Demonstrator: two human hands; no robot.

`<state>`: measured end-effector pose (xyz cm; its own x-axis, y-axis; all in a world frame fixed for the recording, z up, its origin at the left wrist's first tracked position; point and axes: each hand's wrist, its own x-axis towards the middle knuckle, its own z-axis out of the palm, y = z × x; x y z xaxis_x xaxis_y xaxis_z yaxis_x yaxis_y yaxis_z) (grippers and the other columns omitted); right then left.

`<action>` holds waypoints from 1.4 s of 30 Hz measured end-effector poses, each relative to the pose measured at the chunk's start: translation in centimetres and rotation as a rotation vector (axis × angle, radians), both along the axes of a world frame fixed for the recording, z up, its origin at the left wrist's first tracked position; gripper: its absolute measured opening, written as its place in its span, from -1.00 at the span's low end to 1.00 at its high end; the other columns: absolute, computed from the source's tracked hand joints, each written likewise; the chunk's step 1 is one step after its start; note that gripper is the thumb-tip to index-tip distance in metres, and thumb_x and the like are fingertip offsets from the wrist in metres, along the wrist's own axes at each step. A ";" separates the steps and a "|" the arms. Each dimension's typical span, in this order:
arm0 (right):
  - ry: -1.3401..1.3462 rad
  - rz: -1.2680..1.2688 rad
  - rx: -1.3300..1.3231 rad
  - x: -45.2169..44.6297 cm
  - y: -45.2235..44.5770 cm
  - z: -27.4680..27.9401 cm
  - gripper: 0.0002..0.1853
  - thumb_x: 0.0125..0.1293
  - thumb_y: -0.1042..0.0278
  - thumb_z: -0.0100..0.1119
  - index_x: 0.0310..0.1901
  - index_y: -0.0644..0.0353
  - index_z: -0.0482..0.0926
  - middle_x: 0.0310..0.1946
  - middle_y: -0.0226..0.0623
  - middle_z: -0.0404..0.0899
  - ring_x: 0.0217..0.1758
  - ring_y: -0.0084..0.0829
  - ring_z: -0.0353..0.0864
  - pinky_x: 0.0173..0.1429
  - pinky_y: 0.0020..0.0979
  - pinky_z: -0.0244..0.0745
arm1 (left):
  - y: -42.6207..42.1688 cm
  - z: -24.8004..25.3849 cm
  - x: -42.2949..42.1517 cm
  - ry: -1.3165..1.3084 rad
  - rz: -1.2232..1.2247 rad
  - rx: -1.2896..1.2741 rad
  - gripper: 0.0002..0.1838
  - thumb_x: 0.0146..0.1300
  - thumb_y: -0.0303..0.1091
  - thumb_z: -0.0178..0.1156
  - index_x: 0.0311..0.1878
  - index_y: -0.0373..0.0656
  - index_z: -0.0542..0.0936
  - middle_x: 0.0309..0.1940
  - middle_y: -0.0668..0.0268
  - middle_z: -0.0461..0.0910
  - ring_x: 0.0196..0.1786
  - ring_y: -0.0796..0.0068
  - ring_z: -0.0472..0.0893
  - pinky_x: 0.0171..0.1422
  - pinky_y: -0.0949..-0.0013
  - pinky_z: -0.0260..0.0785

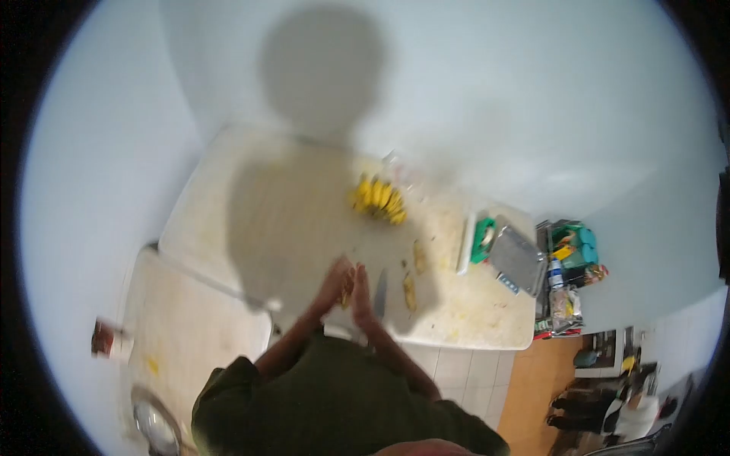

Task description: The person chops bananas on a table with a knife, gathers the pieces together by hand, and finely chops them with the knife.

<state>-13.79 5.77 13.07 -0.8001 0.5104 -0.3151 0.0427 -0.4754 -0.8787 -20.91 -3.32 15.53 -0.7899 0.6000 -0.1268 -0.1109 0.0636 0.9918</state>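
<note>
My left hand and my right hand are close together above the near part of the table, palms facing. Pressed between them is a yellow-brown piece, mostly hidden and blurred; it has the colour of banana peel. Motion smears the left fingers. A knife lies on the table just right of my right hand. Farther right are two yellow-brown strips that look like banana peel, one nearer and one farther. Beyond my hands rests a bunch of yellow bananas.
The white table bears a green-and-white device, a metal tray and clear plastic. At its right end stands a loaded basket. A second table adjoins on the left. Another person is far right.
</note>
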 end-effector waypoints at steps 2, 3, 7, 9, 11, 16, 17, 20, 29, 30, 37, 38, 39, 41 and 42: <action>0.055 -0.193 0.171 -2.6 4.4 3.4 -0.17 0.49 -0.29 -0.25 0.52 0.19 -0.07 0.45 -0.09 0.09 0.50 -0.22 0.11 0.52 -0.19 -0.01 | 3.3 5.0 2.3 0.367 -0.244 0.103 -0.32 0.54 0.01 -0.21 0.54 -0.25 0.02 0.55 0.14 -0.01 0.59 0.24 -0.06 0.62 0.21 -0.25; 0.079 -0.290 0.246 -2.9 6.0 6.0 -0.16 0.48 -0.31 -0.27 0.53 0.17 -0.11 0.48 -0.08 0.03 0.53 -0.21 0.05 0.54 -0.17 -0.06 | 4.0 7.0 2.5 0.183 -0.407 0.225 -0.27 0.53 0.04 -0.18 0.55 -0.22 -0.07 0.58 0.21 -0.14 0.61 0.31 -0.17 0.63 0.22 -0.30; 0.049 -0.623 0.396 0.5 10.9 10.1 -0.10 0.44 -0.41 -0.36 0.56 0.09 -0.23 0.56 0.02 -0.14 0.62 -0.11 -0.12 0.59 -0.04 -0.23 | 4.2 9.0 3.6 -0.151 -0.892 0.370 -0.29 0.53 0.04 -0.18 0.55 -0.23 0.00 0.57 0.18 -0.07 0.59 0.31 -0.09 0.62 0.19 -0.24; 0.013 -0.743 0.275 2.3 14.2 8.6 -0.04 0.39 -0.49 -0.36 0.56 0.08 -0.23 0.55 0.10 -0.13 0.61 -0.02 -0.09 0.57 0.02 -0.22 | 2.9 9.9 2.6 -0.226 -1.165 0.294 -0.30 0.52 0.05 -0.17 0.52 -0.26 0.08 0.55 0.11 -0.01 0.58 0.27 -0.02 0.60 0.15 -0.18; 0.032 -0.868 0.042 3.7 14.7 8.5 0.02 0.34 -0.55 -0.34 0.54 0.16 -0.15 0.49 0.19 0.00 0.55 0.06 0.03 0.55 0.03 -0.14 | 0.7 13.3 2.1 -0.210 -1.377 0.156 -0.28 0.52 0.08 -0.17 0.50 -0.30 0.12 0.55 0.07 0.00 0.57 0.23 0.01 0.59 0.08 -0.12; 0.277 -0.338 -0.292 2.1 6.8 7.3 0.08 0.27 -0.64 -0.34 0.46 0.27 0.06 0.44 0.06 0.16 0.43 -0.01 0.22 0.47 -0.02 0.09 | 3.1 12.7 1.8 1.010 -0.811 0.232 -0.14 0.33 0.07 0.14 0.43 -0.44 0.15 0.47 -0.21 0.06 0.55 -0.11 0.03 0.60 -0.03 -0.17; 0.307 -0.284 -0.406 1.4 5.1 7.2 0.07 0.27 -0.64 -0.35 0.44 0.27 0.09 0.43 0.03 0.18 0.43 -0.04 0.22 0.47 -0.05 0.10 | 3.3 10.5 0.9 0.933 -0.782 0.284 -0.10 0.29 0.11 0.19 0.47 -0.35 0.13 0.49 -0.18 0.03 0.55 -0.12 0.03 0.60 -0.05 -0.22; 0.311 -0.166 -0.603 0.1 1.8 8.7 0.05 0.28 -0.63 -0.38 0.41 0.29 0.15 0.42 -0.05 0.23 0.44 -0.12 0.22 0.48 -0.12 0.10 | 3.1 6.8 -1.8 0.937 -0.759 0.067 -0.14 0.32 0.12 0.11 0.50 -0.25 0.13 0.49 -0.10 0.08 0.53 -0.15 0.08 0.59 -0.03 -0.20; 0.164 -0.076 1.075 -0.9 -1.9 9.7 -0.21 0.47 -0.22 -0.34 0.43 0.38 0.12 0.48 0.17 0.03 0.58 0.07 -0.08 0.58 0.04 -0.28 | 4.5 0.9 -2.8 -0.423 -0.616 0.582 -0.32 0.52 0.09 -0.22 0.55 -0.08 0.02 0.49 0.18 0.20 0.56 0.18 0.09 0.63 0.14 -0.17; 0.170 -0.122 1.392 -0.7 -1.7 8.7 -0.29 0.51 -0.11 -0.32 0.40 0.40 0.22 0.45 0.25 0.09 0.57 0.16 -0.06 0.56 0.12 -0.28 | 4.4 0.3 -2.7 -0.340 -0.708 0.737 -0.32 0.52 0.04 -0.16 0.56 -0.06 -0.02 0.50 0.15 0.17 0.59 0.16 0.04 0.66 0.17 -0.21; -0.009 -0.375 1.191 -1.6 4.2 5.8 -0.38 0.53 -0.11 -0.26 0.14 0.40 0.45 0.21 0.15 0.40 0.29 -0.03 0.39 0.36 0.04 0.17 | 2.4 7.4 -1.9 -0.778 -0.513 0.606 -0.31 0.53 0.14 -0.25 0.50 -0.20 0.11 0.46 0.21 0.23 0.48 0.41 0.23 0.55 0.31 0.03; -0.007 -0.492 0.898 -2.8 4.5 4.4 -0.40 0.55 -0.11 -0.26 0.06 0.37 0.50 0.07 0.05 0.55 0.14 -0.19 0.55 0.24 -0.16 0.40 | 3.2 6.6 -1.9 -0.782 -0.385 0.681 -0.33 0.54 0.09 -0.21 0.48 -0.23 0.13 0.44 0.17 0.25 0.47 0.37 0.25 0.56 0.28 0.04; 0.089 -0.465 0.542 -3.8 5.4 2.0 -0.44 0.56 -0.11 -0.25 -0.05 0.31 0.53 -0.12 -0.11 0.58 -0.04 -0.35 0.57 0.05 -0.35 0.45 | 3.7 6.5 -2.5 -0.805 -0.365 0.698 -0.35 0.54 0.05 -0.19 0.46 -0.26 0.14 0.43 0.13 0.26 0.45 0.32 0.28 0.56 0.24 0.06; 0.079 -0.411 0.122 -4.4 5.3 1.3 -0.44 0.55 -0.16 -0.24 -0.22 0.21 0.54 -0.42 -0.35 0.56 -0.32 -0.54 0.57 -0.24 -0.56 0.47 | 4.5 6.4 -3.6 -0.792 -0.264 0.669 -0.40 0.54 -0.01 -0.16 0.42 -0.28 0.19 0.39 0.07 0.30 0.41 0.24 0.34 0.54 0.18 0.11; -0.018 -0.366 0.064 -4.6 4.9 3.5 -0.43 0.54 -0.20 -0.24 -0.29 0.17 0.53 -0.52 -0.43 0.51 -0.43 -0.56 0.55 -0.33 -0.58 0.46 | 4.8 6.3 -3.9 -0.743 -0.188 0.632 -0.43 0.54 -0.05 -0.15 0.41 -0.28 0.23 0.38 0.04 0.33 0.40 0.21 0.37 0.54 0.16 0.14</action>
